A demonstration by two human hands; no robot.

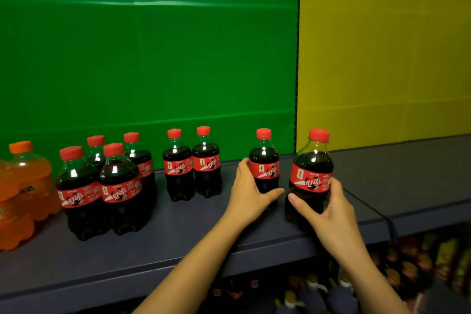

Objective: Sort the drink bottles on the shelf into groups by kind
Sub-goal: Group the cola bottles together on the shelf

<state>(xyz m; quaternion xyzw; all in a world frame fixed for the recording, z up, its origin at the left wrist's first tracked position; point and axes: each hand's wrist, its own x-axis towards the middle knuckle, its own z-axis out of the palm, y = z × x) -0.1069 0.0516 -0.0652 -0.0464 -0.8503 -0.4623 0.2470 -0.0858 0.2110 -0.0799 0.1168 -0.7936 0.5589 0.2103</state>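
Head view: shelf (178,232) with cola bottles.
Left hand (251,190): wrapped round far cola bottle (264,160).
Right hand (328,208): gripping near cola bottle (312,176).

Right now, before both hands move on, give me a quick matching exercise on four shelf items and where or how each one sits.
Column 1
1. orange soda bottle
2. cola bottle in the left hand
3. cola bottle in the right hand
4. pair of cola bottles

Column 2
A. in front of the yellow panel edge
B. far left of the shelf
C. standing side by side, untouched, mid-shelf
D. just left of the green-yellow seam

Pairs: 1-B, 2-D, 3-A, 4-C
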